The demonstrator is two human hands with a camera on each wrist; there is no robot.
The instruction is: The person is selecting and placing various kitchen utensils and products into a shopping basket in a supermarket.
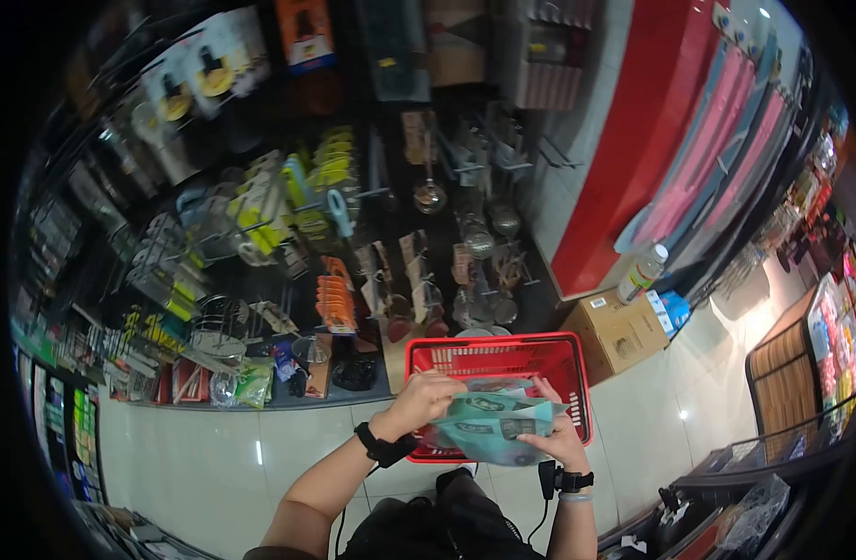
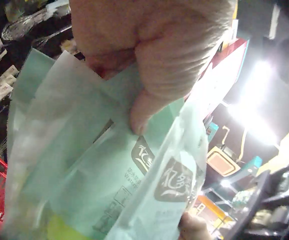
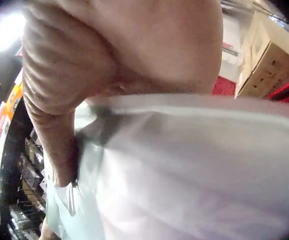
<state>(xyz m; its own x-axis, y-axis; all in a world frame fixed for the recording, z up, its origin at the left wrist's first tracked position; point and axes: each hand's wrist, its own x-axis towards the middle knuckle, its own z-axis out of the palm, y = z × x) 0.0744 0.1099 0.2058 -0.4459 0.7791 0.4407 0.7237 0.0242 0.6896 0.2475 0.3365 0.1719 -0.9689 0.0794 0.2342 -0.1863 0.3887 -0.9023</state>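
Over the red shopping basket (image 1: pixel 577 347) both hands hold light green, partly see-through plastic packets (image 1: pixel 491 425), printed with dark label patches and Chinese writing. With curled fingers, my left hand (image 1: pixel 424 401) grips their left edge; in the left wrist view its thumb (image 2: pixel 143 112) lies across the front of the overlapping packets (image 2: pixel 102 165). My right hand (image 1: pixel 560 437) holds the right side, thumb in front and fingers behind. A pale packet face (image 3: pixel 194 165) fills much of the right wrist view, below the hand (image 3: pixel 134 45). What the packets contain is hidden.
Ahead hangs a rack of kitchen tools, including a ladle (image 1: pixel 430 196) and orange-handled items (image 1: pixel 334 297). A cardboard box (image 1: pixel 620 331) stands right of the basket, with a bottle (image 1: pixel 642 274) on it. Bagged goods (image 1: pixel 254 383) lie along the low shelf at left.
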